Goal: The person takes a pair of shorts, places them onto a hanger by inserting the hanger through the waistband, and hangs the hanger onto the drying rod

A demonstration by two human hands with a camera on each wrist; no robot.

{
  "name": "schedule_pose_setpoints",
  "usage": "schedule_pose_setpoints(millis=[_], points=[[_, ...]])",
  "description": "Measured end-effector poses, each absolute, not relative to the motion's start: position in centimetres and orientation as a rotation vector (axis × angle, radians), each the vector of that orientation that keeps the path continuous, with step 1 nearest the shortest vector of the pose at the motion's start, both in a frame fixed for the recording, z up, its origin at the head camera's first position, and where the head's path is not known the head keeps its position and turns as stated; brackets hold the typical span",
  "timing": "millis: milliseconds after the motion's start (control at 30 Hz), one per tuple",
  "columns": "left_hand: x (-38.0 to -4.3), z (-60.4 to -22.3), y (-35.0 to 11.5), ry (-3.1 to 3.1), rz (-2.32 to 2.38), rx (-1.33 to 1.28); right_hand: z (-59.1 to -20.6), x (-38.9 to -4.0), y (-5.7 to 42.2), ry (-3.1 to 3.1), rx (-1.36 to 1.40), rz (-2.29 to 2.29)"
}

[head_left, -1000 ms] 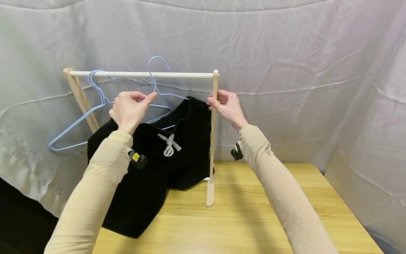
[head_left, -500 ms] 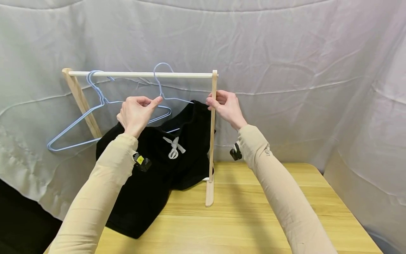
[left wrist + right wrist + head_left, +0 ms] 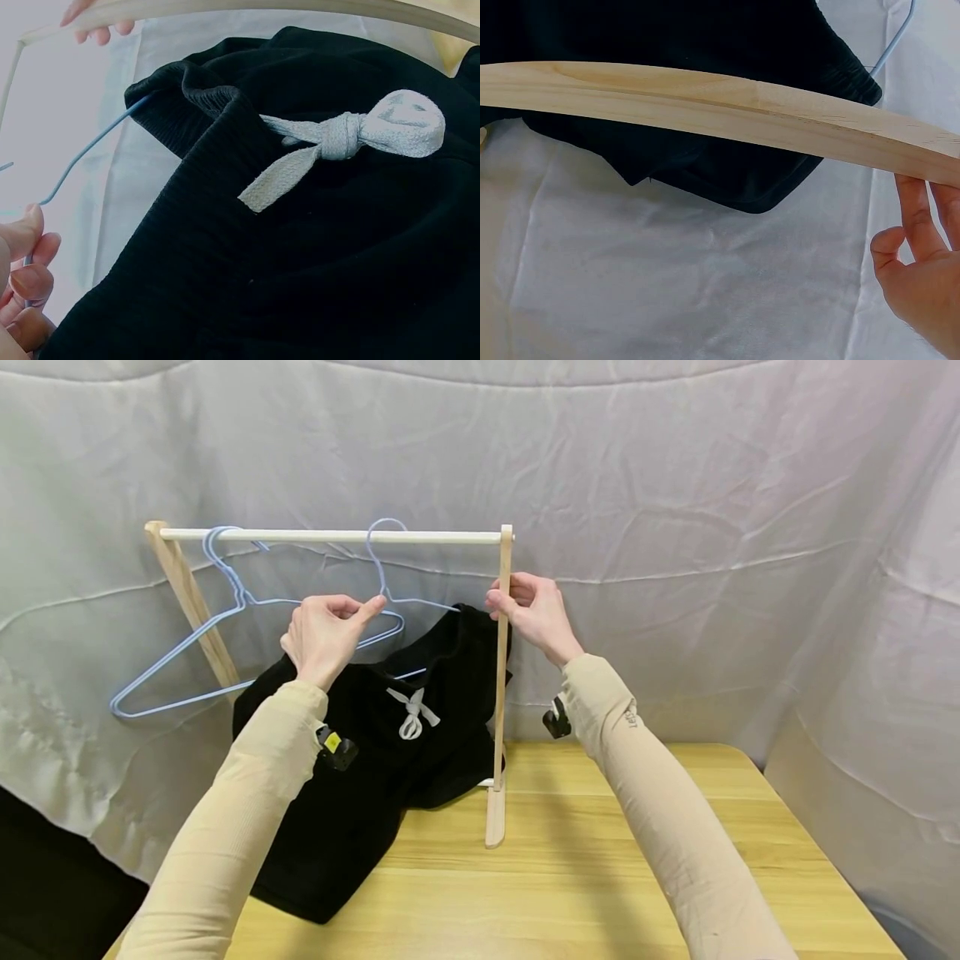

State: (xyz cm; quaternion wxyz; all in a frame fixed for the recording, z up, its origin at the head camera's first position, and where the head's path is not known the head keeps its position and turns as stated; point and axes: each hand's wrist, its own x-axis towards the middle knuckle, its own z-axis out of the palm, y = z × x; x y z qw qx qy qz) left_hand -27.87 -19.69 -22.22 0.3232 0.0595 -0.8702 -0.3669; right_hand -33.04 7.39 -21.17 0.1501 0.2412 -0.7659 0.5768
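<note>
My left hand (image 3: 324, 635) pinches a light blue wire hanger (image 3: 377, 568) just below its hook. The hook's curve passes over the white rail (image 3: 315, 536) of a small wooden clothes rack. Black shorts (image 3: 360, 760) with a white drawstring bow (image 3: 341, 139) hang on this hanger, its arms running inside the waistband. Part of the shorts lies behind my left forearm. My right hand (image 3: 540, 617) grips the rack's right post (image 3: 502, 693), thumb in front and fingers behind it. In the right wrist view, the post (image 3: 705, 105) crosses in front of the shorts.
More blue hangers (image 3: 172, 656) hang together at the rail's left end, near the left post (image 3: 187, 593). The rack stands on a wooden table (image 3: 600, 860). A grey cloth backdrop (image 3: 675, 485) hangs behind and to the right.
My left hand has moved down and to the right with the hanger and shorts, and the hook has sunk closer to the rail. The right hand keeps its place on the post.
</note>
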Motion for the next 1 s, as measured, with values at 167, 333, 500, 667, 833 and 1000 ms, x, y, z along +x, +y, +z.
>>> schedule_pose_setpoints(millis=[167, 333, 500, 667, 833, 1000], points=[[-28.0, -22.5, -19.7, -2.281, -0.97, 0.147, -21.1, -33.0, 7.3, -2.198, 0.687, 1.664], [-28.0, -22.8, -19.7, -2.286, -0.972, 0.141, -21.1, -33.0, 7.2, -2.193, 0.689, 1.665], [-28.2, -23.1, -19.7, -2.293, -0.97, 0.134, -21.2, -32.9, 7.1, -2.187, 0.696, 1.678], [-28.1, -23.1, -19.8, -2.303, -0.957, 0.118, -21.2, -32.9, 7.1, -2.183, 0.702, 1.685], [-28.3, -23.2, -19.9, -2.287, -0.917, 0.085, -21.2, -32.9, 7.0, -2.183, 0.708, 1.692], [-28.5, -23.5, -20.1, -2.285, -0.827, 0.006, -21.3, -33.0, 7.1, -2.169, 0.714, 1.719]])
